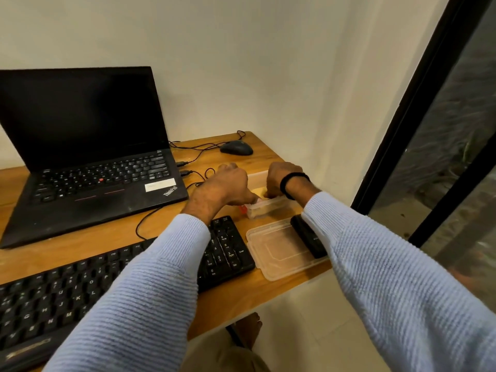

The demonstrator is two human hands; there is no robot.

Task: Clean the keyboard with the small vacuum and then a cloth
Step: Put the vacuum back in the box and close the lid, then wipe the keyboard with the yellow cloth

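Note:
The black keyboard (pixel 80 288) lies along the near edge of the wooden desk (pixel 222 299), partly under my left forearm. Behind its number pad stands a small clear plastic box (pixel 268 208) with a red bit (pixel 243 209) at its left end. My left hand (pixel 228 183) is curled, its thumb pressing the box's near rim. My right hand (pixel 284 178) curls down over the box's right end, fingertips at the rim. The box's contents are hidden. A black oblong device (pixel 308 237) lies on the clear lid (pixel 276 253). I see no cloth.
An open black laptop (pixel 88 162) stands at the back left with cables plugged into its right side. A black mouse (pixel 236 148) sits at the back of the desk. A wall corner and a dark glass door frame (pixel 402 130) close off the right.

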